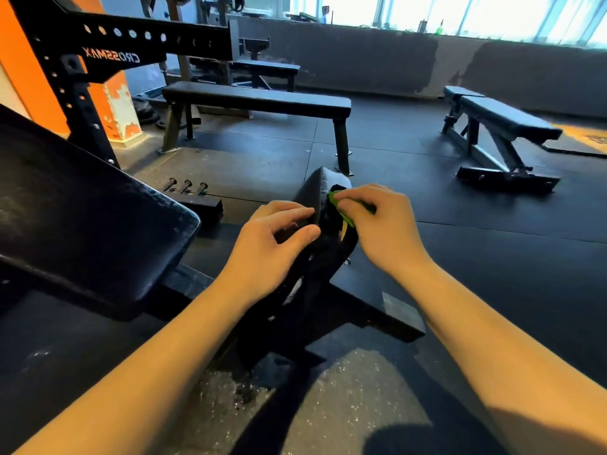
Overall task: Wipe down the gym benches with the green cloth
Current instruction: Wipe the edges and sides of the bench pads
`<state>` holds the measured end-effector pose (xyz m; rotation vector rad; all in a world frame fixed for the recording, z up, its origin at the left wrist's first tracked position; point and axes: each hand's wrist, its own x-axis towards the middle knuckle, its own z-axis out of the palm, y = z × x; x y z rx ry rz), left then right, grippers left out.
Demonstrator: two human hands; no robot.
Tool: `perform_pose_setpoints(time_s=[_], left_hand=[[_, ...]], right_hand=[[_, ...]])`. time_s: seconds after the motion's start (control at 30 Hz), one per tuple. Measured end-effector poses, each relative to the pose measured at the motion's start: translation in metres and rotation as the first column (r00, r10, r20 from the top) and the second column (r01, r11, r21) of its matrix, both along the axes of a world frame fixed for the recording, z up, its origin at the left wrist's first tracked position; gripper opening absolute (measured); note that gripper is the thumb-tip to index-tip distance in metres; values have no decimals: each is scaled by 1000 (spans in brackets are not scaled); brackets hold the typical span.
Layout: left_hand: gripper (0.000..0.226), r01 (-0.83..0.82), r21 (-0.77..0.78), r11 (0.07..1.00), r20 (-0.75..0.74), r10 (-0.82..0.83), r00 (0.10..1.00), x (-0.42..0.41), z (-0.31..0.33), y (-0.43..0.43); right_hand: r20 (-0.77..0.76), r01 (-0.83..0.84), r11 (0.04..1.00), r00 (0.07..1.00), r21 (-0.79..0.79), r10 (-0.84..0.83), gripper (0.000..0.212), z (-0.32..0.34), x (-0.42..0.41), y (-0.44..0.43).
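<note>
A small black seat pad (320,192) of the bench in front of me tilts upward at the centre. My right hand (381,224) holds the green cloth (336,200) bunched under its fingers against the pad's right side; only a sliver of cloth shows. My left hand (276,238) rests on the pad's left edge with curled fingers and the thumb touching it. The bench's large black back pad (85,218) fills the left.
A flat black bench (256,100) stands across the middle of the floor, an adjustable bench (502,119) at the right, another bench (266,65) behind. A black rack with orange post (75,80) rises at the left. Dark rubber floor lies between them.
</note>
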<state>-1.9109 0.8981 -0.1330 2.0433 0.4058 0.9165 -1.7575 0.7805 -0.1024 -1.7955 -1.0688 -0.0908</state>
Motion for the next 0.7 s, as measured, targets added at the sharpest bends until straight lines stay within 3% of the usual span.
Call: perform_pose_setpoints(time_s=[0.17, 0.37, 0.57, 0.7], left_hand=[[14, -20, -21, 1000, 38, 20, 999, -20, -14, 2], [15, 20, 27, 999, 56, -22, 998, -28, -28, 10], [18, 60, 64, 996, 13, -61, 998, -35, -36, 17], [23, 93, 71, 993, 6, -93, 996, -39, -40, 17]], right_hand=[[19, 36, 976, 999, 215, -41, 17, -11, -40, -17], [273, 130, 954, 940, 270, -205, 24, -50, -68, -10], [298, 216, 900, 892, 379, -340, 27, -79, -86, -3], [325, 183, 899, 888, 398, -325, 23, -107, -105, 2]])
